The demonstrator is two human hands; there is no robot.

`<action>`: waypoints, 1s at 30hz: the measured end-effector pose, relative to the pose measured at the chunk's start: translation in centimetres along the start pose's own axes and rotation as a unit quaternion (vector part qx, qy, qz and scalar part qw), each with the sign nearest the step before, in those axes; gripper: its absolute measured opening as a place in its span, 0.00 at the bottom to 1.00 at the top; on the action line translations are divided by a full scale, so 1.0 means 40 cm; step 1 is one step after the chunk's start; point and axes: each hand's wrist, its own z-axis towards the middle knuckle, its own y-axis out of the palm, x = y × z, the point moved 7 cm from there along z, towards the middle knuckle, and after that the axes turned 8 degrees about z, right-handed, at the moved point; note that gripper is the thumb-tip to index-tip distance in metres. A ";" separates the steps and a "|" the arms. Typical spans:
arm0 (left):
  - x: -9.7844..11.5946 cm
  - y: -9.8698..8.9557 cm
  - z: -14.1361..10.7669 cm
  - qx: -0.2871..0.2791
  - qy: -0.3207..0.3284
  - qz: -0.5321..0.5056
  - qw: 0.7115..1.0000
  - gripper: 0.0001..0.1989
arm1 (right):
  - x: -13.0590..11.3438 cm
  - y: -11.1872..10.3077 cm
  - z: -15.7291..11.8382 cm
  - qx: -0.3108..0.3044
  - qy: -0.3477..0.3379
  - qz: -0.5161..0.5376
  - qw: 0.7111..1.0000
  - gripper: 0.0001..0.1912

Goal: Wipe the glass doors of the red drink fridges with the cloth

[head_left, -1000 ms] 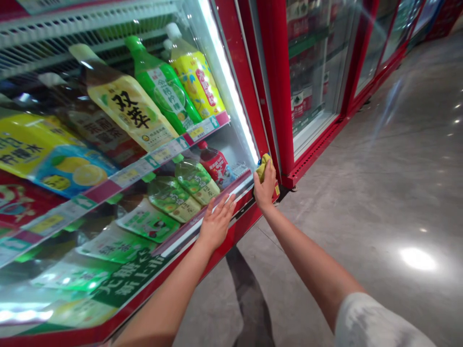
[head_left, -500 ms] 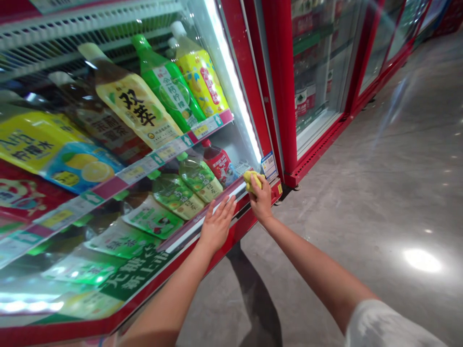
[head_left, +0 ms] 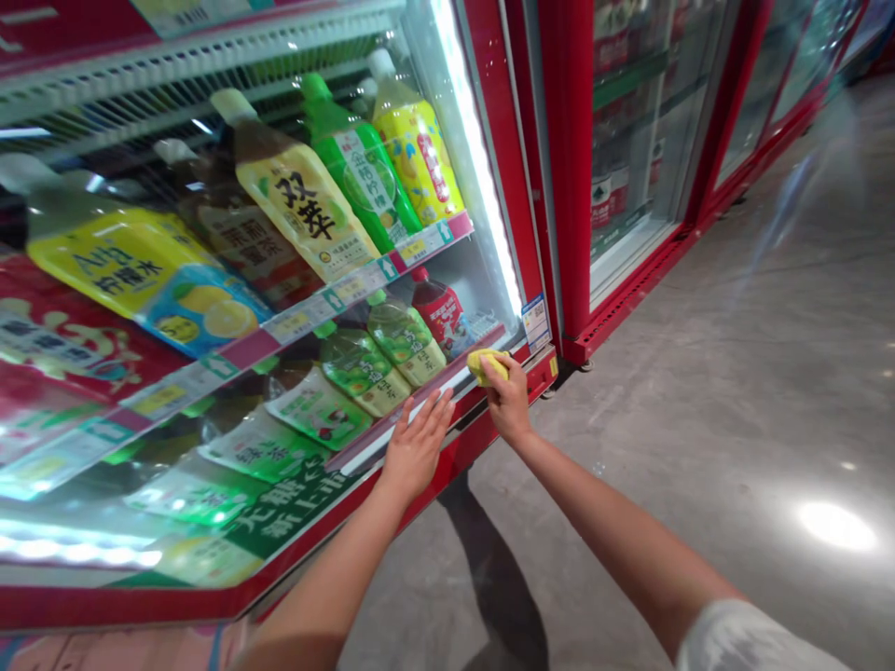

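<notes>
Grasps a yellow cloth point(head_left: 480, 366) between thumb and fingers of the right hand point(head_left: 509, 396), at the front rail point(head_left: 370, 449) near its right end, close to a label point(head_left: 535, 324). Lays the left hand point(head_left: 418, 447), unclenched with fingers extended, across the same rail. Faces bottles point(head_left: 406, 340) inside a lit red fridge point(head_left: 140, 608), with grey floor point(head_left: 685, 447) to the right.

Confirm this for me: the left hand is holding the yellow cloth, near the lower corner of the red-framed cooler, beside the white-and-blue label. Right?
Not quite: the head view shows the yellow cloth in the right hand, not the left hand. It is near the lower corner of the red-framed cooler, beside the white-and-blue label.
</notes>
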 end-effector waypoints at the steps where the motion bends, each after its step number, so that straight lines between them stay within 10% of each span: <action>1: -0.002 0.000 -0.010 0.000 -0.002 0.002 1.000 0.38 | 0.016 -0.014 0.005 0.021 0.016 0.000 1.000 0.28; 5: -0.015 -0.008 -0.048 0.001 -0.001 0.007 1.000 0.39 | 0.034 -0.026 0.054 0.121 0.076 -0.037 0.989 0.30; 13: -0.046 -0.029 -0.113 -0.001 -0.011 0.008 1.000 0.36 | -0.099 0.064 -0.060 -0.031 -0.032 -0.013 0.999 0.23; 19: -0.068 -0.038 -0.176 -0.004 -0.021 0.013 1.000 0.36 | -0.065 0.032 -0.005 0.120 0.061 -0.053 0.989 0.30; 26: -0.081 -0.043 -0.220 -0.001 -0.032 0.010 0.999 0.36 | -0.162 0.109 -0.126 -0.059 -0.037 0.012 0.997 0.20; 30: -0.092 -0.046 -0.257 0.007 -0.039 0.012 0.999 0.37 | -0.094 0.056 -0.052 0.065 0.035 0.012 0.997 0.24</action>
